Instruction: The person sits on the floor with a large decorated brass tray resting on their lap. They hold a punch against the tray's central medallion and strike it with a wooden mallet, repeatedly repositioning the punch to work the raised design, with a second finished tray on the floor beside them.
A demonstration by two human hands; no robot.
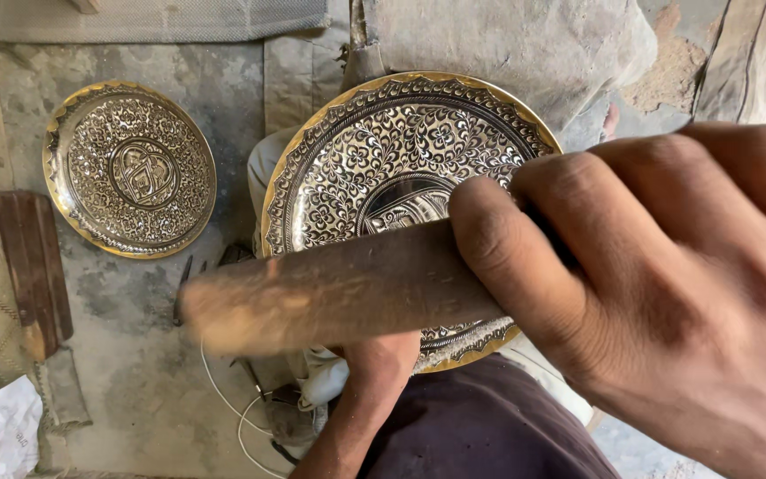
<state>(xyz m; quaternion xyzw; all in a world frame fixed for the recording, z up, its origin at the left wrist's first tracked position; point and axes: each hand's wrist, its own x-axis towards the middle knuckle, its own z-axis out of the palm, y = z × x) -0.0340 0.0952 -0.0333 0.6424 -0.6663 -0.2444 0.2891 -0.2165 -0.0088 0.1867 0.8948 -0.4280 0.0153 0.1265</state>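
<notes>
My right hand (667, 284) fills the right foreground, close to the camera, with its fingers closed round a worn wooden handle (330, 293). The handle runs leftward across the view, and its blurred end stops at the left of centre. Behind it a large round engraved metal plate (383, 151) with a golden rim is propped upright over my lap. My left hand (383, 359) comes up from the bottom centre to the plate's lower edge. The handle hides its fingers, so its grip does not show.
A second, smaller engraved plate (128, 168) lies on the grey stone floor at the left. A dark wooden block (33, 266) sits further left, a thin metal tool (181, 288) and a white wire (232, 408) lie below, and grey cloth (507, 44) lies behind the large plate.
</notes>
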